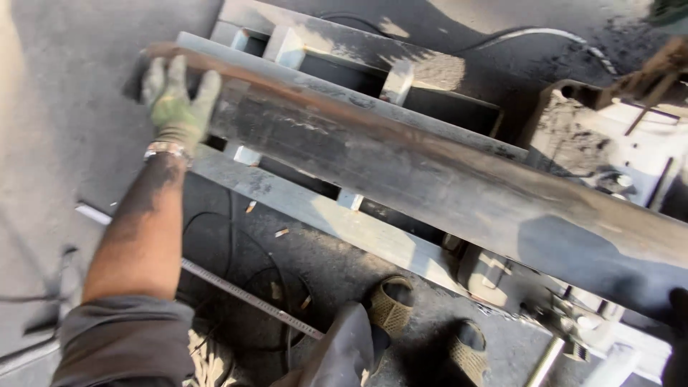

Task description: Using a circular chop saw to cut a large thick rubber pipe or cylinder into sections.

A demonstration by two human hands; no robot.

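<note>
A long, dark, rusty steel tube (401,165) lies slanted across a welded grey metal frame (337,215), running from upper left to lower right. My left hand (178,100), in a worn green work glove with a wristwatch at the cuff, grips the tube's far left end. My right hand (677,337) shows only as a dark gloved edge at the lower right corner, close under the tube's near end; its grip is hidden. My feet in woven sandals (390,304) stand on the floor below the frame.
A steel ruler or tape (236,290) lies on the dark concrete floor among black cables (236,236). A cut-off saw or clamp machine (609,150) stands at right. A hose (545,34) curves along the top. Small wood chips dot the floor.
</note>
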